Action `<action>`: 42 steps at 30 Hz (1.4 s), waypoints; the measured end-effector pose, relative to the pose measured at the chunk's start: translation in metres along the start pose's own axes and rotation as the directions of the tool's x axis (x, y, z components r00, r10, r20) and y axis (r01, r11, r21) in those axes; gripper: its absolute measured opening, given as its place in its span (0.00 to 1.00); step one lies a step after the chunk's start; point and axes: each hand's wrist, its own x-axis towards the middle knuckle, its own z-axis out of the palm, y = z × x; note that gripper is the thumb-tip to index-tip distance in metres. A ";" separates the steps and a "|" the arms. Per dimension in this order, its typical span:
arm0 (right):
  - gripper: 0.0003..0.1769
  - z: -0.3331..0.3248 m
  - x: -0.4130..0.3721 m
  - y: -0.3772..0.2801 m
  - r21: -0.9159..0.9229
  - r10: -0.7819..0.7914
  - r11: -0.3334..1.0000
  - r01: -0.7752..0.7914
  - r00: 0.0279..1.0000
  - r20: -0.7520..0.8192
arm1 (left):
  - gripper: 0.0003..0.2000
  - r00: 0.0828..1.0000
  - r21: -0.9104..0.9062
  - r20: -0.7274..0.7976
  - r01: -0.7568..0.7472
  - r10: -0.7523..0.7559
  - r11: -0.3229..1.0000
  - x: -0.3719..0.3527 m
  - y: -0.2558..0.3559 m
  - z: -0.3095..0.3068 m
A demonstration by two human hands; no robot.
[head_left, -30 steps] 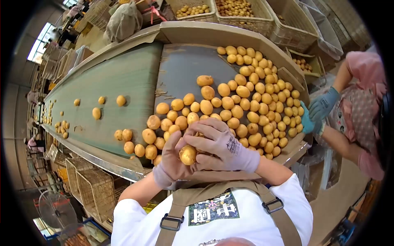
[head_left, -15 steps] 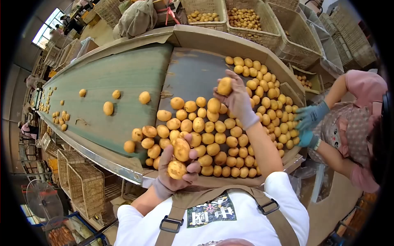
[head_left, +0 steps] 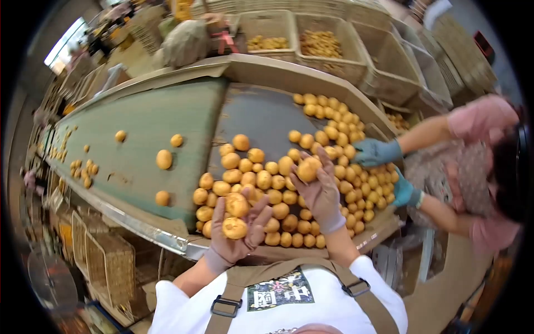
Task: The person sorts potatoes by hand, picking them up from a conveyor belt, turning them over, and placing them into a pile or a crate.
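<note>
My left hand (head_left: pixel 236 231) cups a pair of potatoes (head_left: pixel 234 227) at six o'clock of the pile (head_left: pixel 272 181) on the tabletop (head_left: pixel 261 119). My right hand (head_left: pixel 321 195), toward two o'clock, grips a single potato (head_left: pixel 307 170) just above the pile. I'd hold the cupped palm level and steer clear of the co-worker's blue glove (head_left: pixel 378 151).
</note>
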 end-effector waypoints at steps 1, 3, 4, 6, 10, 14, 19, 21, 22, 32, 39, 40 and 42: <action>0.32 -0.002 -0.002 -0.004 -0.034 -0.002 0.999 0.001 1.000 -0.016 | 0.29 0.998 -0.006 -0.052 -0.036 0.036 0.999 -0.003 -0.001 -0.003; 0.35 -0.004 -0.005 -0.013 -0.107 -0.004 0.994 0.002 1.000 -0.024 | 0.30 0.999 -0.059 -0.016 -0.034 0.033 0.998 0.001 -0.002 -0.004; 0.30 0.002 -0.008 -0.016 -0.188 -0.035 0.982 0.020 0.996 -0.080 | 0.30 0.999 -0.100 -0.021 -0.039 0.037 0.994 0.000 -0.006 0.001; 0.26 -0.006 -0.012 -0.014 -0.334 -0.080 0.941 0.051 0.994 -0.072 | 0.30 0.998 -0.709 -0.049 -0.053 0.026 0.704 0.002 -0.015 0.009; 0.18 0.011 -0.024 -0.009 -0.502 -0.235 0.850 0.159 0.968 -0.092 | 0.28 0.985 0.257 -0.067 -0.136 0.158 0.957 0.017 -0.023 0.021; 0.23 0.038 -0.031 0.003 -0.750 -0.262 0.630 0.203 0.964 0.042 | 0.29 0.982 0.179 -0.043 -0.173 0.183 0.969 0.022 -0.020 0.009; 0.25 0.061 -0.039 0.012 -0.865 0.043 0.425 0.268 0.948 0.315 | 0.29 0.976 0.109 0.012 -0.217 0.217 0.970 0.018 -0.014 0.001; 0.25 0.063 -0.039 0.013 -0.884 0.153 0.391 0.257 0.929 0.338 | 0.30 0.963 0.215 0.047 -0.268 0.264 0.939 0.015 -0.014 0.002; 0.25 0.058 -0.036 0.014 -0.878 0.135 0.344 0.333 0.908 0.397 | 0.31 0.955 0.140 0.096 -0.293 0.282 0.946 0.015 -0.015 -0.005; 0.27 0.051 -0.035 0.022 -0.923 0.083 0.203 0.328 0.933 0.350 | 0.27 0.975 0.195 -0.052 -0.204 0.217 0.959 0.009 -0.014 0.008; 0.27 0.028 -0.032 0.020 -0.650 -0.044 0.758 0.057 0.998 0.037 | 0.20 0.962 0.301 -0.128 -0.192 0.240 0.934 -0.019 0.032 0.044; 0.27 0.020 -0.033 0.018 -0.655 -0.046 0.754 0.056 0.998 0.033 | 0.21 0.923 0.439 -0.089 -0.300 0.374 0.847 -0.023 0.042 0.058; 0.27 0.013 -0.036 0.015 -0.721 -0.072 0.691 0.056 0.997 0.008 | 0.23 0.747 0.716 0.283 -0.582 0.601 0.387 -0.029 0.057 0.102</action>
